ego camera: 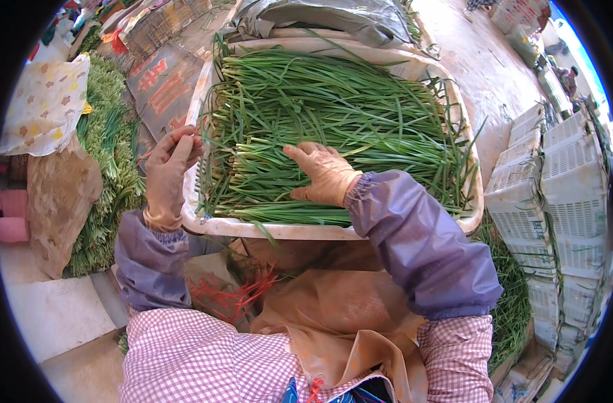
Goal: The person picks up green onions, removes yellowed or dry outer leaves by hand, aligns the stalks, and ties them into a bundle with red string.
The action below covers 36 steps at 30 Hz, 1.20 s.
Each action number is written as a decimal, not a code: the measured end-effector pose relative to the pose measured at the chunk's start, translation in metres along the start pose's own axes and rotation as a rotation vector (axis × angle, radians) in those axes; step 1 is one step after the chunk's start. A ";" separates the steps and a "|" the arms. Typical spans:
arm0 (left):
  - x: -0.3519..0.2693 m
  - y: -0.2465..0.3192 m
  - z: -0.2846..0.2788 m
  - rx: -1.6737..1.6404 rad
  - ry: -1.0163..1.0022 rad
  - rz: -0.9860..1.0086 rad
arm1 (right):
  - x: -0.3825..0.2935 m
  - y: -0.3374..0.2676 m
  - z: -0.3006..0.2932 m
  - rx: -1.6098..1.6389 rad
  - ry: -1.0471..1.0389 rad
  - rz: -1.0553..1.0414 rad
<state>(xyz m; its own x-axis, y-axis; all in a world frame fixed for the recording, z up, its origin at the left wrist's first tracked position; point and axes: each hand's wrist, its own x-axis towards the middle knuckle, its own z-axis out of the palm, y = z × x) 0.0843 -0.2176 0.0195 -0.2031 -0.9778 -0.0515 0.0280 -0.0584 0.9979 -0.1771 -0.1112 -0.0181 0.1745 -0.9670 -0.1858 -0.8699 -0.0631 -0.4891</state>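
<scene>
A white plastic crate [286,231] filled with long green garlic chives [306,95] stands before me, their pale cut ends lined up along the left. My right hand [324,174], in a rubber glove, lies palm down on a bunch of chives [266,158] near the crate's front, fingers spread. At the crate's left rim is my gloved left hand [170,163]. Its thumb and fingertips pinch a thin red tie [144,158], of which only a bit shows. More red ties [236,297] hang below the crate by my brown apron [326,297].
Stacked white slatted crates [573,166] stand at the right, beside loose greens [508,297]. To the left, a heap of chives [110,166] lies partly under a flowered cloth [44,106]. A grey sheet [321,17] covers something behind the crate. A person [568,80] is far off at the right.
</scene>
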 end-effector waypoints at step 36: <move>0.203 -0.035 0.032 0.703 -0.085 0.309 | 0.091 0.068 -0.035 -0.101 0.573 0.024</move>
<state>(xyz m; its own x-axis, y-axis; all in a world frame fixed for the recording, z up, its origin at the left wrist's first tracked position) 0.0105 -0.4074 -0.0250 -0.3625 -0.9085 0.2082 -0.5269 0.3840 0.7583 -0.2369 -0.2120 -0.0387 -0.0990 -0.9459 0.3090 -0.9153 -0.0353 -0.4013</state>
